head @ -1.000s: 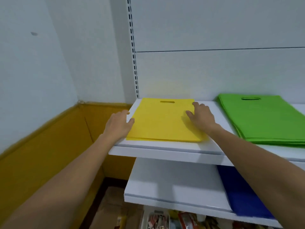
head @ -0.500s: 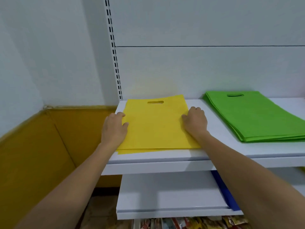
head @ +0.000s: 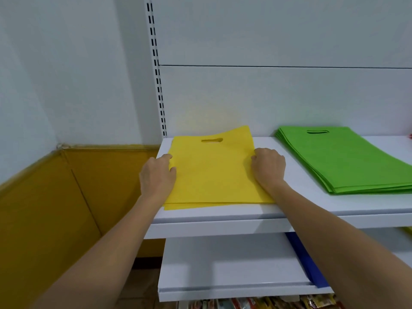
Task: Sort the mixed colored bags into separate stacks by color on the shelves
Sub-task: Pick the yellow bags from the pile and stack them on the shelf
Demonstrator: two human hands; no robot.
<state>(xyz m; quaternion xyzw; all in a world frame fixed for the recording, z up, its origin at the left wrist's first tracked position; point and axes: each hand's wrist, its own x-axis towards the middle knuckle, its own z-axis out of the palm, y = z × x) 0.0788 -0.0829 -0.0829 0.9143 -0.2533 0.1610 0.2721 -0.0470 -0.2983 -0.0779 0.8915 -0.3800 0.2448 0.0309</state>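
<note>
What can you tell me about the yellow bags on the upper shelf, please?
The yellow bags are a thin stack of flat, matte, fabric-like sheets, at least two, the lower peeking out in front. A die-cut handle slot sits near the far edge; the far right corner curls up against the back panel. They lie at the left end of the upper shelf, apart from the green stack. The left hand grips the left edge, the right hand the right.

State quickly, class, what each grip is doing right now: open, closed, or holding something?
Left grip: closed, pinching the left edge of the yellow bags.
Right grip: closed, gripping the right edge of the yellow bags.
</note>
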